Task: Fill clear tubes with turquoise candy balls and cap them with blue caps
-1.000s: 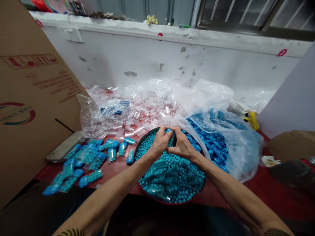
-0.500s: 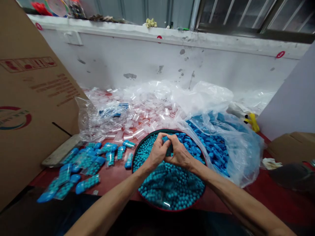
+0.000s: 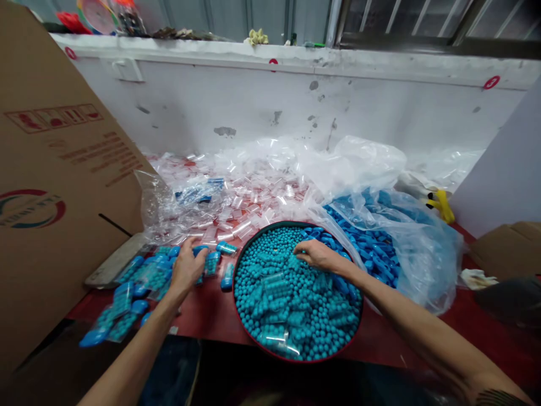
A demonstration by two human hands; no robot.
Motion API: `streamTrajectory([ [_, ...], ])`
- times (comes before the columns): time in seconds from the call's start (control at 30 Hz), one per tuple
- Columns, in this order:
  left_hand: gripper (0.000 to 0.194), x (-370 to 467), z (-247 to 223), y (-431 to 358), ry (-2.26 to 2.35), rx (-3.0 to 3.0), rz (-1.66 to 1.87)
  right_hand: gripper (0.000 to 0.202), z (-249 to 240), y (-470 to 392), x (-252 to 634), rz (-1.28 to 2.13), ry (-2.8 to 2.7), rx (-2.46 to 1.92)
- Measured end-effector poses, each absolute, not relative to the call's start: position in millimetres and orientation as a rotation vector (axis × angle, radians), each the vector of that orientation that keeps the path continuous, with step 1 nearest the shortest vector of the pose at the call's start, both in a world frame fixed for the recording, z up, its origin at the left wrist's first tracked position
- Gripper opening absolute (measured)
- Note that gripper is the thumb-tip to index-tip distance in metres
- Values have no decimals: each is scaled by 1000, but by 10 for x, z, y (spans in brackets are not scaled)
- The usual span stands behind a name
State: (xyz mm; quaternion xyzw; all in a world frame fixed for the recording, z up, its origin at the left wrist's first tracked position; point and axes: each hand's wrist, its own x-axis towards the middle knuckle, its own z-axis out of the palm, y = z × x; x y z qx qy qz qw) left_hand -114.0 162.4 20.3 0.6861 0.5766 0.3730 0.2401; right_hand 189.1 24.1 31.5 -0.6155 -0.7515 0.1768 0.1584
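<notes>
My left hand (image 3: 188,269) is over the heap of filled clear tubes with blue caps (image 3: 154,273) at the left, thumb and fingers apart around a blue cap on the table. I see no grip on it. A round basin with a dark red rim (image 3: 234,282) stands in front of me, full of teal beads (image 3: 262,254). Several clear tubes packed with beads (image 3: 274,285) lie on top of them. Above the basin's upper right part hovers my right hand (image 3: 319,255), its fingers loosely bent with no object visible in them. Loose blue caps (image 3: 325,242) lie inside the basin beside it.
Empty clear tubes (image 3: 253,206) cover the table's rear. A plastic bag of blue caps (image 3: 376,254) lies right of the basin. A large cardboard box (image 3: 63,169) stands at the left, with a flat grey bar (image 3: 114,262) beside it. A yellow-handled tool (image 3: 443,207) lies far right.
My hands were together over the basin around a small dark blue piece. They have parted: the left moved left to the filled tubes, the right slightly right. The view has shifted a little.
</notes>
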Motion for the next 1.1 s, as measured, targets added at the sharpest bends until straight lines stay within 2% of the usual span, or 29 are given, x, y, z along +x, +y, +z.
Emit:
streamTrajectory([
  [0.13, 34, -958, 231, 1465, 1555, 2260, 1049, 21, 222, 209, 1734, 295, -2349, -1956],
  [0.3, 24, -371, 332, 1020, 964, 2533, 818, 18, 160, 220, 1771, 209, -2340, -2125],
  [0.47, 31, 163, 344, 846, 771, 2588, 599, 19, 347, 249, 1929, 212, -2267, -2087],
  [0.53, 33, 340, 342, 858, 706, 2515, 535, 19, 440, 263, 1959, 348, -2145, -2002],
  [0.7, 20, 598, 316, 905, 670, 2295, 461, 9, 540, 334, 2045, 1112, -1519, -1702],
  [0.8, 18, 609, 301, 901, 679, 2284, 463, 9, 532, 371, 2112, 1361, -1389, -1606],
  [0.9, 20, 575, 303, 881, 689, 2254, 460, 16, 537, 378, 2151, 1403, -1405, -1636],
  [1.1, 19, 553, 307, 918, 779, 2041, 443, 20, 621, 224, 2211, 1143, -1559, -1947],
])
